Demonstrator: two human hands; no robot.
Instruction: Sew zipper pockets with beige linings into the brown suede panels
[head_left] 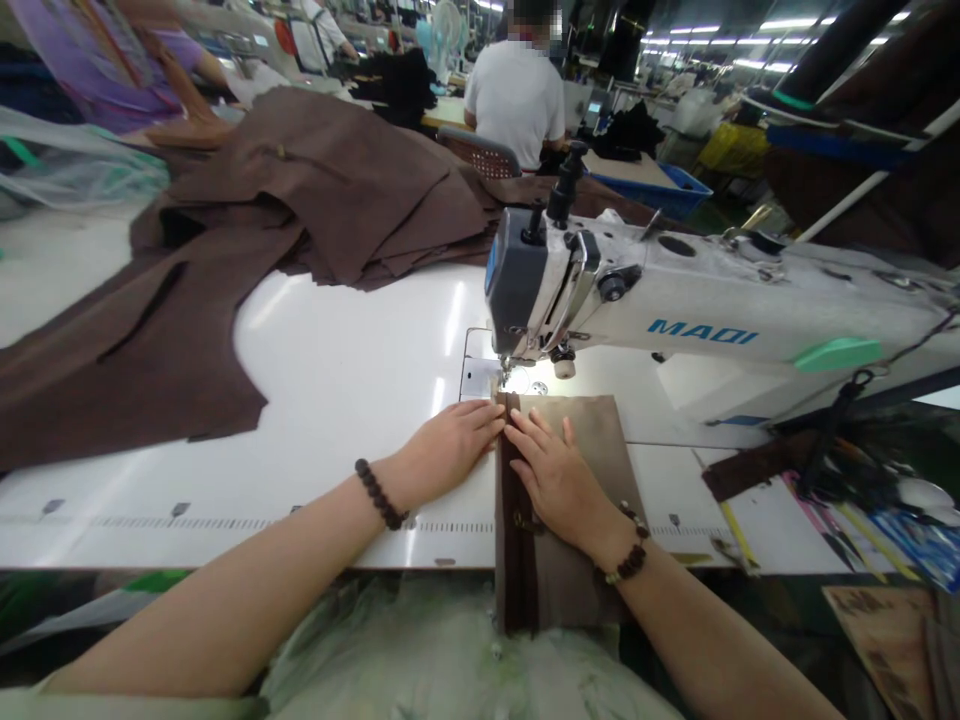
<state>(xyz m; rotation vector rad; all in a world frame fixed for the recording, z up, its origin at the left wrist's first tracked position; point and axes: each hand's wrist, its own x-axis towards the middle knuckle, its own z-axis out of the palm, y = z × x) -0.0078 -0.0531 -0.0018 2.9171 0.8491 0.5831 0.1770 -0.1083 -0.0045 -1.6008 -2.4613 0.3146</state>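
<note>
Where hands [450, 450] [559, 483] rest, fabric [559, 575] seems underneath.

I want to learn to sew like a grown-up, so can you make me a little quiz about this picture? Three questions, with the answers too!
1. Pick one: what lies flat under the right hand?
A) a plastic bag
B) a folded brown cloth piece
C) a pair of scissors

2. True or false: only one bracelet is being worn.

3. Fill in the missing word: the big lettering on the side of the sewing machine is coloured ____.

Key:
1. B
2. False: there is a beaded bracelet on the left arm and another on the right arm.
3. Blue
</note>
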